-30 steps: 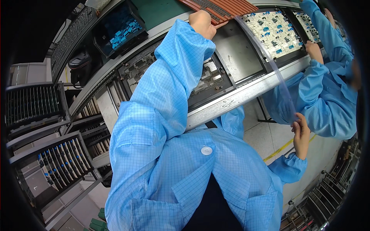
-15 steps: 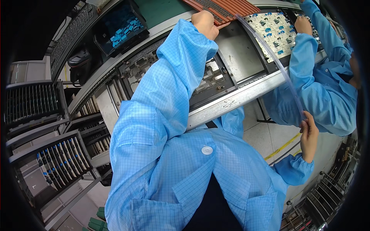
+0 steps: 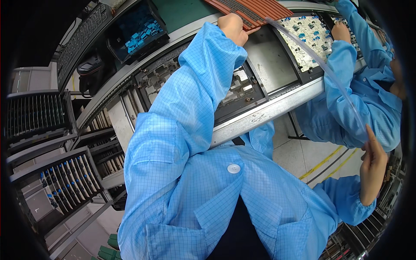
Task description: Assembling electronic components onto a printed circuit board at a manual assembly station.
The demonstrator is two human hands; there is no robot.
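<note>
In the head view, the reddish-brown ribbed tray (image 3: 273, 11) is cut off by the upper edge, so its far side cannot be seen. The person's left hand (image 3: 233, 29) is curled against the tray's near edge, one finger extended along it; most of its fingers are hidden, and I cannot tell whether it grips the tray. The right hand (image 3: 373, 167), out at the far right, pinches the lower end of a long, translucent plastic strip (image 3: 323, 65) between thumb and fingers. That strip slants up to the tray's near right corner; whether it touches there is hard to make out. The co-worker's bent blue sleeve (image 3: 340, 60) lies behind the strip, and the co-worker's hand (image 3: 341, 32) partly hides the farther of two cream-white panels with blue and dark parts, the nearer (image 3: 303, 32) and the farther (image 3: 353, 40).

Counted, there are one tray, one strip and one open black box (image 3: 149, 50) at upper left. The small bright-blue pieces (image 3: 145, 34) heaped in the box overlap too much to count, as do the dark strips (image 3: 242, 12) lying along the tray's grooves. Two yellow floor lines (image 3: 323, 162) show beside the right forearm.
</note>
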